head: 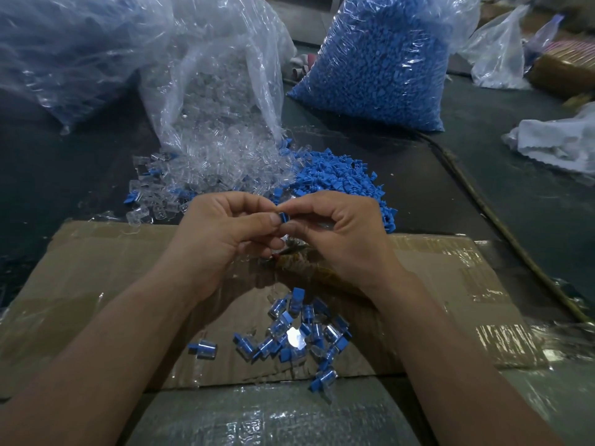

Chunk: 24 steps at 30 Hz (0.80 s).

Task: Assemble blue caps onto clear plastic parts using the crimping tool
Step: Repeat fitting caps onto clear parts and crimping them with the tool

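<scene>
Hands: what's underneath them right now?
A tool with a metal tip and wrapped handle peeks out between the left hand and right hand, over the cardboard. The hands cover most of it.

Taped cardboard (106, 268) lies on a dark table (48, 175), cord (502, 225) nearby.

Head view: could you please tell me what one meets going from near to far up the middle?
Pile of capped pieces → left hand and right hand pinching a blue cap → loose clear parts → bag of clear parts.
</scene>
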Each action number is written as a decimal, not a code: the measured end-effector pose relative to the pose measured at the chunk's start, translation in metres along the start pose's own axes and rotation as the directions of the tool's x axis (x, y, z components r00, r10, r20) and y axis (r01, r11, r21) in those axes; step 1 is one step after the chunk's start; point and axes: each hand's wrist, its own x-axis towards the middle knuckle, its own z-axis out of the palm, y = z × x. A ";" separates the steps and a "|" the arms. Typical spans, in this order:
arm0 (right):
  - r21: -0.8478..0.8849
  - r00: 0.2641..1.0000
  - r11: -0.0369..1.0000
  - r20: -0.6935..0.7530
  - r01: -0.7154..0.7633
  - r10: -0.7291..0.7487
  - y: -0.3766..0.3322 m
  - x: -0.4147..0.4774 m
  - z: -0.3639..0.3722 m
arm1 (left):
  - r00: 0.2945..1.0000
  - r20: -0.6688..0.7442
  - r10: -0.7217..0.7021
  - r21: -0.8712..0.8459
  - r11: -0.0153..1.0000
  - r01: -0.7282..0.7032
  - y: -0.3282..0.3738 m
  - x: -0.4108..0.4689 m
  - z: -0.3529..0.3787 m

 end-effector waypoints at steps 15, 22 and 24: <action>-0.037 1.000 0.999 -0.002 0.027 -0.027 -0.002 0.000 -0.001 | 1.000 0.002 -0.016 0.010 1.000 0.016 0.001 0.000 0.000; -0.043 1.000 0.999 -0.008 0.011 -0.011 -0.005 -0.001 -0.002 | 1.000 -0.001 -0.021 0.009 1.000 0.021 -0.001 0.001 0.000; -0.047 1.000 0.999 -0.007 0.004 -0.004 -0.006 0.000 -0.002 | 1.000 0.002 -0.019 0.014 1.000 0.019 -0.001 0.001 -0.001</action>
